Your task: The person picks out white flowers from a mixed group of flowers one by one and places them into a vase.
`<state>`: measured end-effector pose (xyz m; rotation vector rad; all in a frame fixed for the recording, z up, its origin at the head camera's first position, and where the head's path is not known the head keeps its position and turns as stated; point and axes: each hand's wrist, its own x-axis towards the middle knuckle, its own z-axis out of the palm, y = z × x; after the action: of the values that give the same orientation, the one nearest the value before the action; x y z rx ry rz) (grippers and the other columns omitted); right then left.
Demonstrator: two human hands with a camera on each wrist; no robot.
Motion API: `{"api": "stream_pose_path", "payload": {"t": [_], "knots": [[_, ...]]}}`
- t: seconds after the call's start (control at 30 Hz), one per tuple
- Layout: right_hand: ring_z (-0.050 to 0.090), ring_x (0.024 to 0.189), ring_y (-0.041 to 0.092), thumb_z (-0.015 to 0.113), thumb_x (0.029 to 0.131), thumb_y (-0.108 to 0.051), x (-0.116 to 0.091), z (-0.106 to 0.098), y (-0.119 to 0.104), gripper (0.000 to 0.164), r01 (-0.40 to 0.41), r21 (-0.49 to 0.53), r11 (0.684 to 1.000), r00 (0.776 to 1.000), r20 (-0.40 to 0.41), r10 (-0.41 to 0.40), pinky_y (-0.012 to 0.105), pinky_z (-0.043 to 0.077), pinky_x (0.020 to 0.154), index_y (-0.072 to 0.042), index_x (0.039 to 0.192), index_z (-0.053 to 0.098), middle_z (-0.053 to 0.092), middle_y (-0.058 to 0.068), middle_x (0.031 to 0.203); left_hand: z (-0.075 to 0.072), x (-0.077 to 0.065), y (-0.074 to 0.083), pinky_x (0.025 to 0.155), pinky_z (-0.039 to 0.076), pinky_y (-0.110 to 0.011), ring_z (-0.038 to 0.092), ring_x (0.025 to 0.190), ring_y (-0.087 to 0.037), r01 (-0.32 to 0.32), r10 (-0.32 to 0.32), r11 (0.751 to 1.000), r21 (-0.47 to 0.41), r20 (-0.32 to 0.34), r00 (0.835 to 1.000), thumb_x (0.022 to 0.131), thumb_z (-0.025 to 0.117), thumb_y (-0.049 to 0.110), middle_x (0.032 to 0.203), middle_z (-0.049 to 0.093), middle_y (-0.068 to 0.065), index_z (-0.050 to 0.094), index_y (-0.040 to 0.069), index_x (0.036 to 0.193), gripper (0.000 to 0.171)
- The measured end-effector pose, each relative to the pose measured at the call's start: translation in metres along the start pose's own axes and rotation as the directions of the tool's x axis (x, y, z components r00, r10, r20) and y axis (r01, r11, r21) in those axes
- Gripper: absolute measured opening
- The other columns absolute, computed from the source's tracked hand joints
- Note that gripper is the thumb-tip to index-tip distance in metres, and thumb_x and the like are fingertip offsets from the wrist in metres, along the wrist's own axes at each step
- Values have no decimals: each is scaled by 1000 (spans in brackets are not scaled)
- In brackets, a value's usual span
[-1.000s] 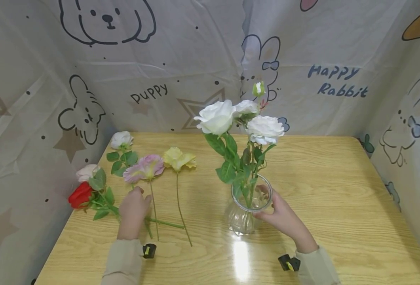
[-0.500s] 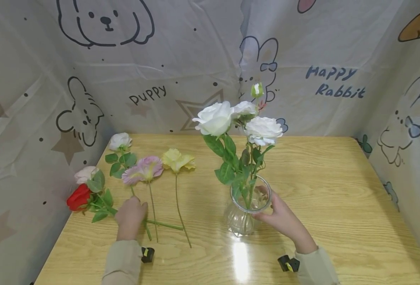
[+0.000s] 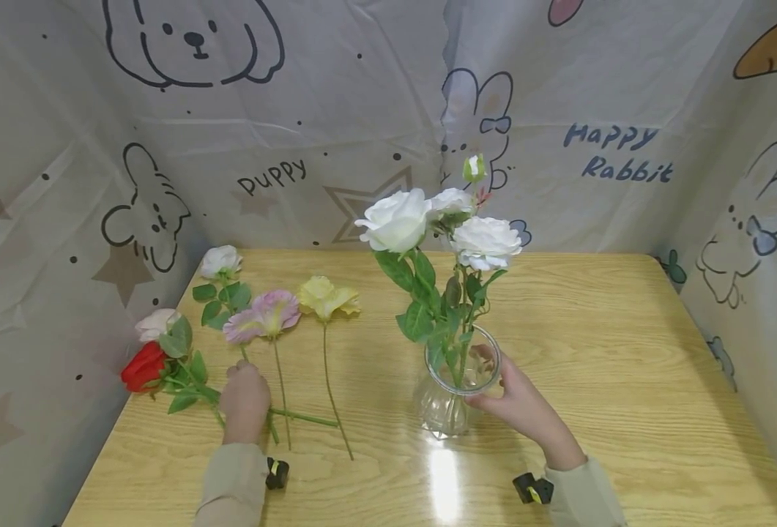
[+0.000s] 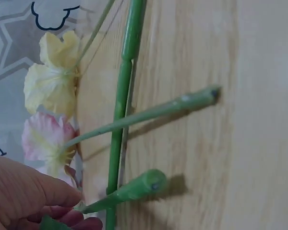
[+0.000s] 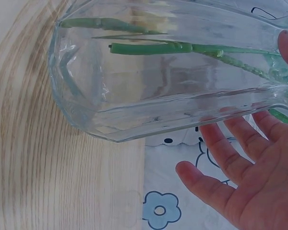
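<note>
In the left wrist view, my left hand (image 4: pixel 36 196) pinches a thick green flower stem (image 4: pixel 134 189) between thumb and fingers. In the head view this left hand (image 3: pixel 245 402) is low over the table, just below the pink-purple flower (image 3: pixel 272 315). The stem lines up with the white rose (image 3: pixel 220 261) behind that flower, though part of it is hidden. My right hand (image 3: pixel 526 413) holds the clear glass vase (image 3: pixel 436 410) at its neck, thumb on one side and fingers on the other. White roses (image 3: pixel 398 219) and a small bud (image 3: pixel 474 168) stand in the vase, their stem ends inside the glass.
A yellow flower (image 3: pixel 327 298) lies right of the pink-purple one. At the left edge lie a red rose (image 3: pixel 144 367) and a pale pink rose (image 3: pixel 157 324). One green stem (image 3: pixel 305 417) crosses under others. Printed cloth (image 3: pixel 362 88) walls the wooden table (image 3: pixel 592 329).
My left hand has drawn slightly toward me, its fingers going from reaching to pinching the stem. The right hand and vase hold still; the head view has shifted a little.
</note>
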<state>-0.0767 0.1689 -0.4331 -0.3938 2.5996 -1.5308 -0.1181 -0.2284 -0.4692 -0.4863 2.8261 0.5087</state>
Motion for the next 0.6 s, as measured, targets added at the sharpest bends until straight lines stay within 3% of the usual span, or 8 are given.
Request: {"api": "stream_pose_path", "payload": {"t": [0.13, 0.33, 0.5, 0.6], "knots": [[34, 119, 42, 71, 73, -16, 0, 0, 0, 70, 0, 1, 1000, 1000, 2, 0, 68, 29, 85, -4, 132, 36, 41, 18, 132, 2, 3, -2, 64, 48, -55, 54, 79, -48, 47, -47, 999, -13, -2, 999, 92, 44, 8, 105, 42, -41, 31, -26, 112, 41], [35, 119, 41, 71, 74, -17, -1, -1, -1, 69, -1, 5, 1000, 1000, 0, 1, 67, 30, 85, -4, 132, 36, 41, 17, 132, 0, 8, -1, 71, 43, -57, 55, 84, -45, 135, -137, 990, 50, 42, 990, 93, 39, 10, 93, 57, -31, 52, -16, 101, 31], [38, 116, 40, 72, 73, -14, -1, -1, -2, 69, 6, 10, 1000, 1000, -3, -6, 66, 32, 84, -3, 131, 37, 42, 18, 131, 1, 10, -4, 79, 37, -58, 54, 89, -45, 122, -125, 987, 103, 27, 992, 92, 39, 11, 95, 59, -30, 56, -13, 100, 30], [39, 114, 39, 72, 73, -15, -1, -1, -2, 68, 0, 7, 1000, 1000, -4, 0, 66, 32, 84, -3, 131, 38, 42, 18, 130, 0, 9, -4, 74, 40, -54, 56, 85, -43, 112, -115, 987, 116, 21, 993, 92, 39, 12, 92, 60, -29, 56, -12, 98, 30]]}}
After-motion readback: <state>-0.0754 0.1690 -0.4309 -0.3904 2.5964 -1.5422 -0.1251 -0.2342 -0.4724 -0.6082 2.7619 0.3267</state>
